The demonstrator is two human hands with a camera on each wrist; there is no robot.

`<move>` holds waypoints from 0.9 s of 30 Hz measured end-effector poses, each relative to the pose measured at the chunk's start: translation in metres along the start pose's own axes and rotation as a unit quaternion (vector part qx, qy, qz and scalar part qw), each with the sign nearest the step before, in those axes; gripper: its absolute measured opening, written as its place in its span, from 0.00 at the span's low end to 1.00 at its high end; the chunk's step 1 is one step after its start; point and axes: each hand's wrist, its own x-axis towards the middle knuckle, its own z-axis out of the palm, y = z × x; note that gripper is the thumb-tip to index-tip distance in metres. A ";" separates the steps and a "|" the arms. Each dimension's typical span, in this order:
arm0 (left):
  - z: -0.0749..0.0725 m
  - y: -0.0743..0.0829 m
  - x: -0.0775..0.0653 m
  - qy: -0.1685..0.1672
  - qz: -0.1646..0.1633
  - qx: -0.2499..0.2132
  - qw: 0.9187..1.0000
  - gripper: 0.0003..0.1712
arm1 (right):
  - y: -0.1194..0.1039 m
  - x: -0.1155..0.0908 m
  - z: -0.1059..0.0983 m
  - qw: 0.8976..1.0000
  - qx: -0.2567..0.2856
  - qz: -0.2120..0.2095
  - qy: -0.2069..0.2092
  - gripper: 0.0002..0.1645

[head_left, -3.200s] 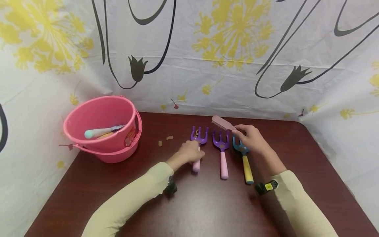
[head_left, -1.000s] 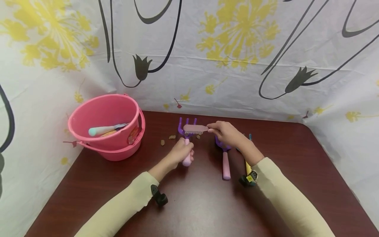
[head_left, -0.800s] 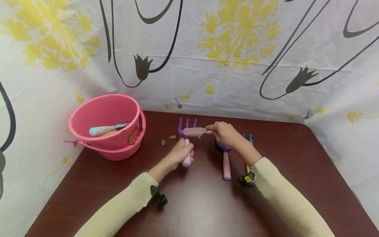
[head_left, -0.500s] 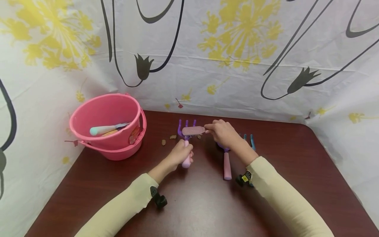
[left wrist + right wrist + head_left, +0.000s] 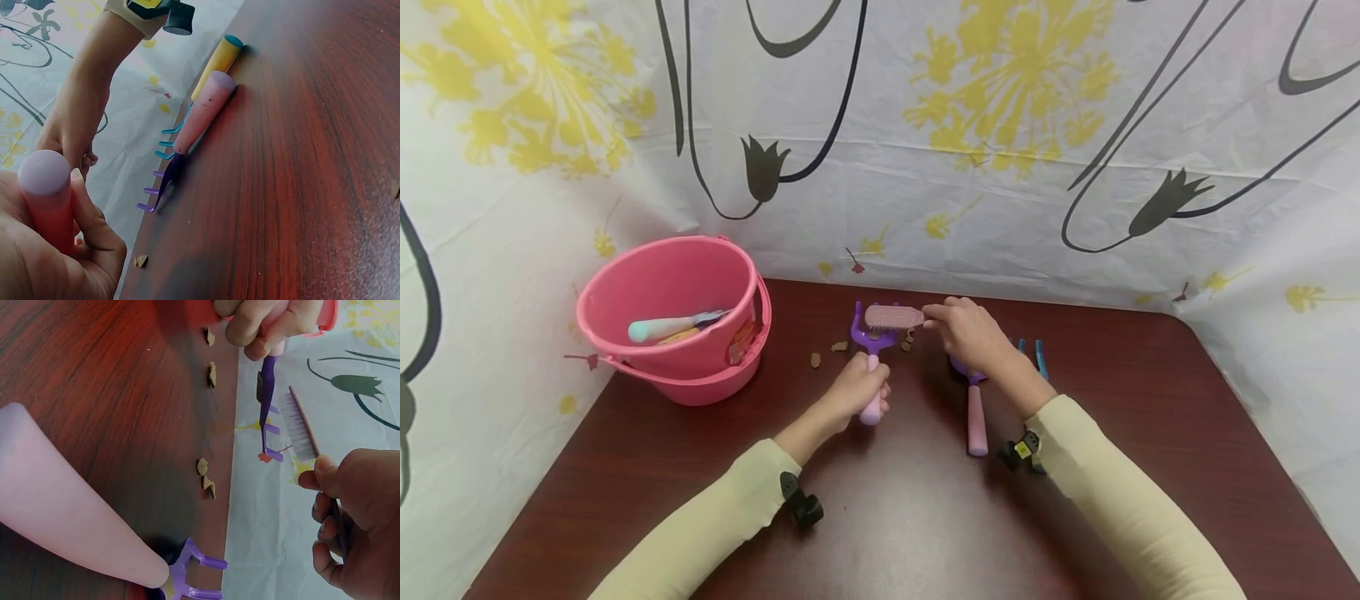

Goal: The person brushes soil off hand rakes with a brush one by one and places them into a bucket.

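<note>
My left hand (image 5: 853, 385) grips the pink handle of a purple hand fork (image 5: 874, 340), whose tines point away from me. The right wrist view shows this fork (image 5: 267, 384) raised over the table, a brown bit on its flat part. My right hand (image 5: 973, 335) pinches the handle of a pink brush (image 5: 892, 317). Its bristles (image 5: 299, 428) face the tines from close by. Beside the right forearm lies a second purple fork with a pink handle (image 5: 976, 421). A blue fork (image 5: 1041, 358) is partly hidden by that arm; its yellow handle (image 5: 215, 65) shows in the left wrist view.
Dry brown bits (image 5: 838, 347) lie on the dark red table (image 5: 895, 517), left and right of the held fork. A pink bucket (image 5: 700, 371) stands at the left, with tools such as one with a pale handle (image 5: 662, 327) inside. A patterned white cloth (image 5: 865, 208) hangs behind.
My left hand has lifted the fork and shifted it left. The right hand has brought the brush leftward over the fork, and lately slightly farther back along the tines.
</note>
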 end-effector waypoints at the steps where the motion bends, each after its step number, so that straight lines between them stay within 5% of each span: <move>1: 0.000 0.000 0.000 0.001 0.000 0.000 1.000 0.08 | 0.000 0.000 -0.001 1.000 0.010 0.000 -0.002 0.07; 10: -0.002 -0.002 0.002 0.008 -0.009 -0.001 1.000 0.09 | 0.003 -0.003 -0.004 0.997 0.031 -0.016 -0.067 0.14; 16: 0.000 -0.003 0.001 0.009 -0.011 -0.001 1.000 0.10 | 0.005 -0.002 0.000 0.998 0.016 0.001 -0.067 0.12; 21: -0.001 -0.003 0.001 0.007 -0.012 -0.001 1.000 0.10 | 0.009 -0.004 0.001 0.997 0.024 0.035 -0.060 0.06; 27: -0.003 -0.003 0.001 0.007 -0.011 0.002 1.000 0.10 | 0.013 -0.008 0.000 0.993 0.030 0.094 -0.072 0.13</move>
